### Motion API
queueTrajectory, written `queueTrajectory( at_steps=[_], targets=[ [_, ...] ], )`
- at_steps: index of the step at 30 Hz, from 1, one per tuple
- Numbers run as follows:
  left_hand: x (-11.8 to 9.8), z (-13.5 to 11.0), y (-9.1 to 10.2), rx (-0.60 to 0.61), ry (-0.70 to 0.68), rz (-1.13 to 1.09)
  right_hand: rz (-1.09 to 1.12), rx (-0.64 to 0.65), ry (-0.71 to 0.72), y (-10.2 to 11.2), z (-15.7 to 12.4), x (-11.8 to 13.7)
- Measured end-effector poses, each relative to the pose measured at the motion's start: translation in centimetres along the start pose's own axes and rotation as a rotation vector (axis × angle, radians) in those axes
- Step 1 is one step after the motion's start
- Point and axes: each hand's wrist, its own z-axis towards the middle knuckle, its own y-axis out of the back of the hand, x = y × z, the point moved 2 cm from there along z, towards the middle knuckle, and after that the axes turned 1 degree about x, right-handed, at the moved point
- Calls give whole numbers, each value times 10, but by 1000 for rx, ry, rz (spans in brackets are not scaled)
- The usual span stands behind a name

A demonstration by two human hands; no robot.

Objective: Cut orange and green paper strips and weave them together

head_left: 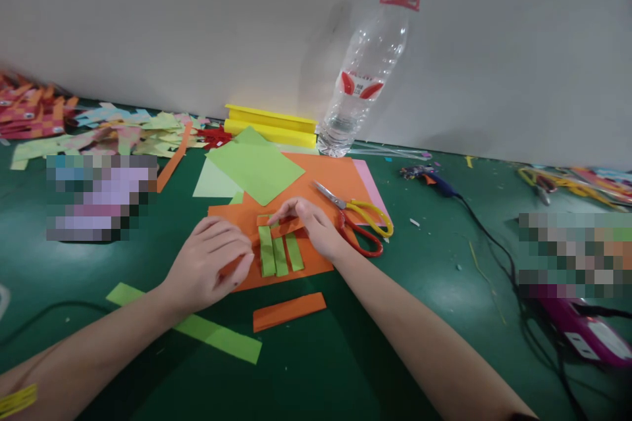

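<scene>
Several green paper strips point(267, 251) lie side by side on an orange paper sheet point(316, 256), joined near their tops. An orange paper strip point(287, 229) crosses them between my hands. My right hand point(312, 227) comes in from the right, its index finger extended over the tops of the green strips and its fingers closed on the orange strip. My left hand point(212, 263) is at the left of the green strips, fingers curled together. Whatever it may hold is hidden. Scissors point(363, 217) with yellow and red handles lie partly open beside my right hand.
A loose orange strip point(289, 312) and a long green strip point(220, 338) lie in front. Behind stand a tilted plastic bottle point(365, 66) and folded yellow paper point(271, 126). Paper scraps point(133, 131) fill the back left. A cable point(486, 227) runs to a purple power strip point(582, 329).
</scene>
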Motion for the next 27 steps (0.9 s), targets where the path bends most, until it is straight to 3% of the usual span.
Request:
queueTrajectory(
  at_steps=[3, 7, 11, 19, 24, 27],
  targets=[
    [1, 0, -3, 25, -13, 13, -13, -11, 15, 1, 1, 0],
    [2, 1, -15, 229, -25, 72, -51, -22, 68, 0, -1, 4],
    [3, 1, -19, 324, -44, 89, -269, -94, 128, -4, -6, 9],
    [5, -1, -21, 390, -12, 56, -584, -285, 183, 1, -8, 6],
    [8, -3, -23, 366, -3, 22, -1000, -219, 197, 16, -6, 5],
    [9, -4, -24, 385, 1, 25, -1130, -263, 193, 22, -6, 6]
  ],
)
